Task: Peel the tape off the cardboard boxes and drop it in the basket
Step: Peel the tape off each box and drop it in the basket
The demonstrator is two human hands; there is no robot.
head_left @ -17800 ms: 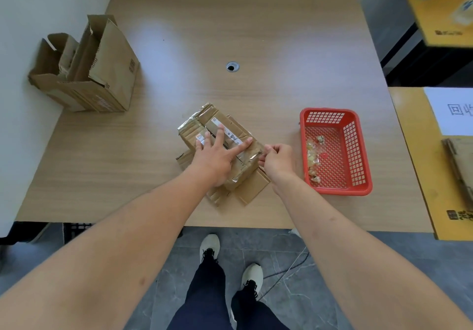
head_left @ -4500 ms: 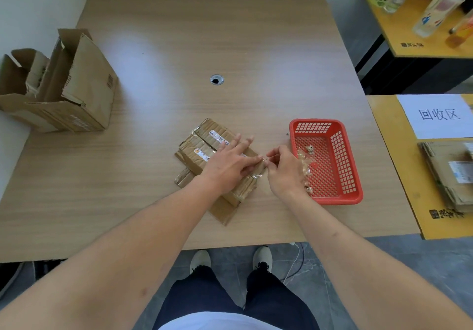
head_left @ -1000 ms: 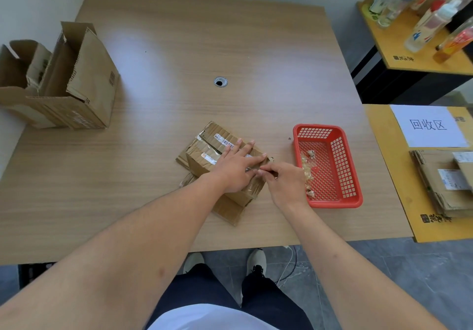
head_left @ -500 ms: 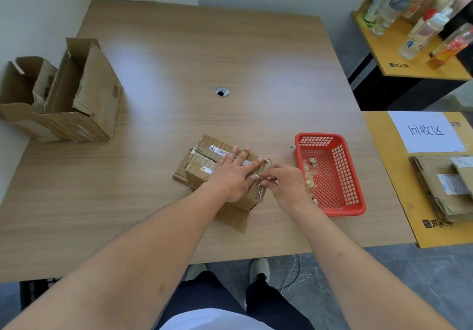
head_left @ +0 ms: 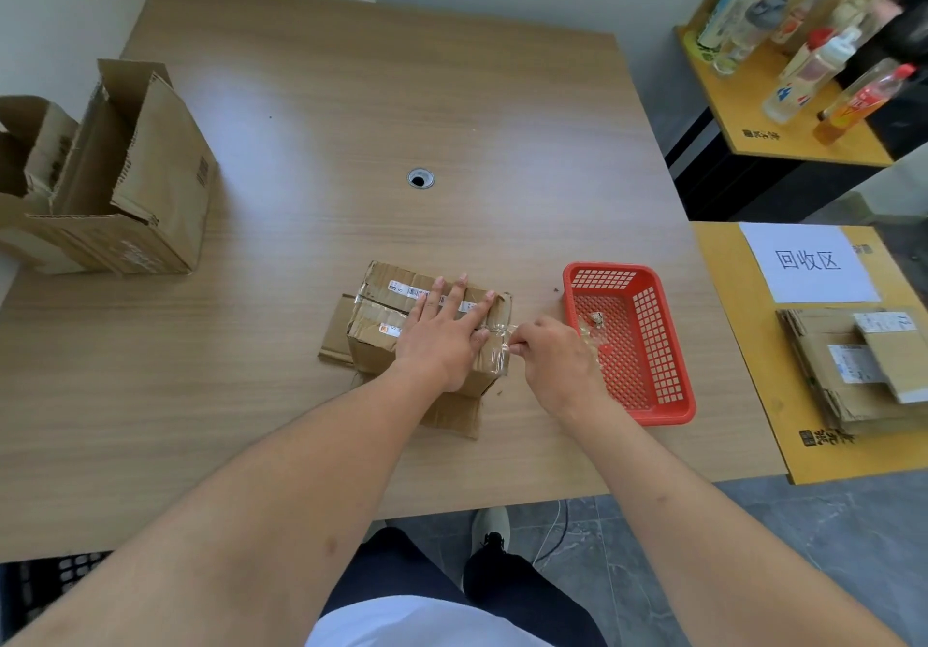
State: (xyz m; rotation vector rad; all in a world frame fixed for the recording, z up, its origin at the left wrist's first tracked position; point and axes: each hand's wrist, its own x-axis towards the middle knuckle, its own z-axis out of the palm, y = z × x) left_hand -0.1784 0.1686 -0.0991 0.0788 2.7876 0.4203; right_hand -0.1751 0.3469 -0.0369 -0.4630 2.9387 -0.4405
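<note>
A small taped cardboard box (head_left: 382,315) lies near the table's front edge, with white labels on top. My left hand (head_left: 444,332) presses flat on its top, fingers straight. My right hand (head_left: 550,356) sits just right of the box and pinches a strip of clear tape (head_left: 497,332) that stretches from the box's right end. The red plastic basket (head_left: 653,335) stands right of my right hand, with crumpled tape scraps (head_left: 592,327) inside.
Two opened cardboard boxes (head_left: 108,179) stand at the table's left edge. A cable hole (head_left: 420,178) marks the table's middle. A yellow side table (head_left: 728,345) on the right carries flattened cardboard (head_left: 848,365) and a paper sign. Bottles (head_left: 823,69) stand on a shelf at back right.
The box has turned slightly under my left hand. My right hand has drawn the tape strip a little way off the box's right end.
</note>
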